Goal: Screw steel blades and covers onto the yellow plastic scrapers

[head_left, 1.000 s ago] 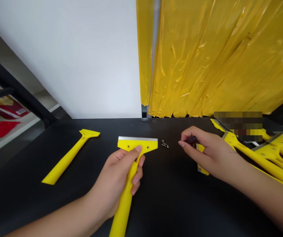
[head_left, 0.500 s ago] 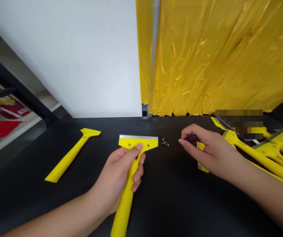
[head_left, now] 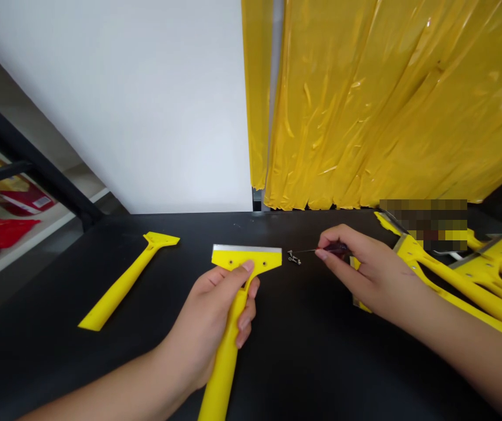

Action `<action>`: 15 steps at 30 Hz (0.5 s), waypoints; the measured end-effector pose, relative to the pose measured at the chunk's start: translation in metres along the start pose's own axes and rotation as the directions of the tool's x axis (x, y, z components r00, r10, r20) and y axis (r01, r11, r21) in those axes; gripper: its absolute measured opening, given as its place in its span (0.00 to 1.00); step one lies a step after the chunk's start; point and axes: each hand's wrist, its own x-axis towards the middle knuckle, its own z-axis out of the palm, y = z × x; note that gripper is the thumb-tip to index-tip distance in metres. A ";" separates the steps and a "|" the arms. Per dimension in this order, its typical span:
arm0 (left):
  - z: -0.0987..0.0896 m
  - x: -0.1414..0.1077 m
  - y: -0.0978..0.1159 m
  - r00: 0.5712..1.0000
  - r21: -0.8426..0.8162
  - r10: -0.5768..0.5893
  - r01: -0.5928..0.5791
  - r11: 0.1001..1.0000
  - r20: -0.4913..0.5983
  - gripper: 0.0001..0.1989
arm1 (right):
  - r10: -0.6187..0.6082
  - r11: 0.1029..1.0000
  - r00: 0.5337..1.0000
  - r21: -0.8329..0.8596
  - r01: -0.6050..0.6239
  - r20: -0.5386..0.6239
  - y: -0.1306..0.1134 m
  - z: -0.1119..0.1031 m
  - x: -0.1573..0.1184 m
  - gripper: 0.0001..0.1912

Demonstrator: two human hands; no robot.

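My left hand point(head_left: 222, 304) is closed around the neck of a yellow scraper point(head_left: 220, 368), thumb on its head. A metal blade edge runs along the top of that head, and two holes show in its face. My right hand point(head_left: 360, 263) pinches a screwdriver point(head_left: 337, 249) with a dark handle; its thin shaft points left. Close to the shaft's tip lies a small pile of screws point(head_left: 294, 258) on the black table point(head_left: 294, 362), just right of the scraper head. A second yellow scraper point(head_left: 123, 280), with no blade visible, lies to the left.
Several yellow scrapers point(head_left: 487, 286) are heaped at the right, partly behind my right forearm. A white panel point(head_left: 167, 105) and yellow plastic sheeting point(head_left: 386, 105) stand along the back edge. On the left, a shelf point(head_left: 79, 190) holds a red packet point(head_left: 18, 196).
The screwdriver's shaft now shows, its tip close to the screws. My left hand holds the scraper in nearly the same place. The whole view has shifted slightly.
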 end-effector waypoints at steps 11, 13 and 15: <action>-0.001 0.001 -0.001 1.000 0.007 -0.008 0.008 1.000 0.005 0.18 | 0.010 1.000 1.000 -0.004 -0.010 0.010 0.007 0.006 0.001 0.03; 0.000 0.001 0.000 1.000 0.008 -0.005 0.005 1.000 0.003 0.18 | 0.007 1.000 1.000 0.008 -0.007 0.013 0.006 0.006 0.002 0.03; 0.000 0.001 0.000 1.000 0.010 0.000 0.000 1.000 -0.001 0.18 | 0.003 1.000 1.000 0.013 -0.003 0.008 0.005 0.006 0.001 0.03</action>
